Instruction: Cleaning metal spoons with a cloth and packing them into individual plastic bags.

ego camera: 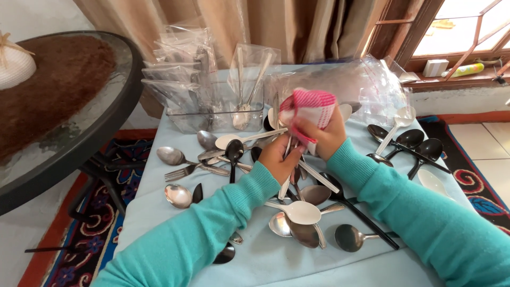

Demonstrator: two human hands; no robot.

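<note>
1. The left hand (280, 159) gripped a utensil (287, 151) above the table (159, 212); a loose hold could have dropped it into the spoons (300, 212).
2. The right hand (324, 135) pinched a pink cloth (311, 109) round its top; tugging might have pulled it free.

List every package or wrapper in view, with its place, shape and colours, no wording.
Clear plastic sleeves: upright row, back left of the table, flat, transparent.
Clear bag holding cutlery: standing in a clear box, back centre.
Loose clear bags: crumpled heap, back right.
Small white box: window sill, rectangular.
</note>
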